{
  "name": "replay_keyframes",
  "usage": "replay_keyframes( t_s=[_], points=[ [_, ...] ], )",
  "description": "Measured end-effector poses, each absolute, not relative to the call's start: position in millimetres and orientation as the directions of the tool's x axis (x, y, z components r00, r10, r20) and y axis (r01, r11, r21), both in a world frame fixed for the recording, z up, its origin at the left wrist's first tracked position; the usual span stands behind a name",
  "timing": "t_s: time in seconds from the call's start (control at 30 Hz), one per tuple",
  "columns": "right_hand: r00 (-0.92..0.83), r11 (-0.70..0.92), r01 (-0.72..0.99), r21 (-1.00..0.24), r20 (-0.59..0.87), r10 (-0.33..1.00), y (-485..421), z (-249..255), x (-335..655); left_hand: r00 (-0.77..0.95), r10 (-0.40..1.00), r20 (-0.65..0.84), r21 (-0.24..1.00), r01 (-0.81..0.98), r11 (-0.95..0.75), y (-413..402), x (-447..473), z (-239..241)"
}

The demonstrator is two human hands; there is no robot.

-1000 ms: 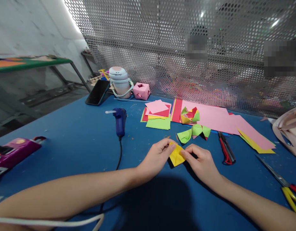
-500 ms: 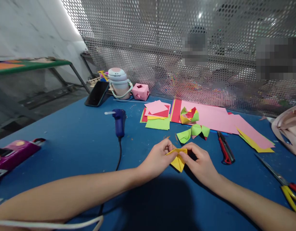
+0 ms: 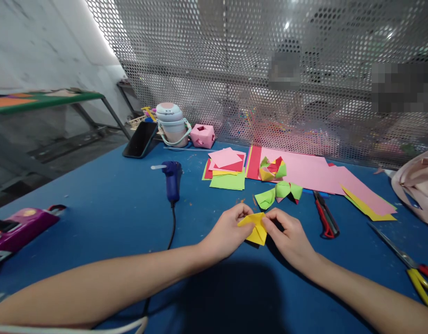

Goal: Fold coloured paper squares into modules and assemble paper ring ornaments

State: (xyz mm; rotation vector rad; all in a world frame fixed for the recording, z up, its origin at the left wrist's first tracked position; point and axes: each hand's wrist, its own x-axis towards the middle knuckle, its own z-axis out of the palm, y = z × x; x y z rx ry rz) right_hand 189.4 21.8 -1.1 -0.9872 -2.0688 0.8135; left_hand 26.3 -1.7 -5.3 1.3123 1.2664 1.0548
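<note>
A small folded yellow paper (image 3: 258,232) is held just above the blue table, with creases across its face. My left hand (image 3: 233,230) pinches its left side between thumb and fingers. At its upper right edge, the thumb and fingers of my right hand (image 3: 288,234) are closed on the paper. Just beyond my hands lie folded green paper pieces (image 3: 283,190). Behind those, a folded ring of green, yellow and red paper (image 3: 272,168) rests on pink sheets (image 3: 300,167).
A blue glue gun (image 3: 172,182) with its cord lies left of my hands, beyond a purple power strip (image 3: 21,232). Stacked paper squares (image 3: 227,181) lie ahead. A red cutter (image 3: 325,215) and scissors (image 3: 405,260) are at right. A phone (image 3: 140,139), lidded cup (image 3: 172,125) and pink paper box (image 3: 203,135) stand behind.
The yellow paper has turned slightly in my fingers and shows more of its upper face. My right thumb has shifted to its right edge. The view has tilted slightly.
</note>
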Motion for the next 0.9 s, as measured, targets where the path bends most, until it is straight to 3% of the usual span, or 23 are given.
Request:
replay_keyframes(
  t_s=[0.47, 0.9],
  points=[
    [-0.526, 0.628, 0.375, -0.682, 0.402, 0.750, 18.9, -2.6, 189.3, 0.186, 0.982, 0.033, 0.893, 0.435, -0.113, -8.3, 29.2, -2.5],
    [-0.519, 0.639, 0.371, -0.674, 0.420, 0.745, 20.8, -2.7, 189.9, 0.225, 0.970, 0.092, 0.871, 0.455, -0.188, -8.1, 28.5, -6.4]
  ],
)
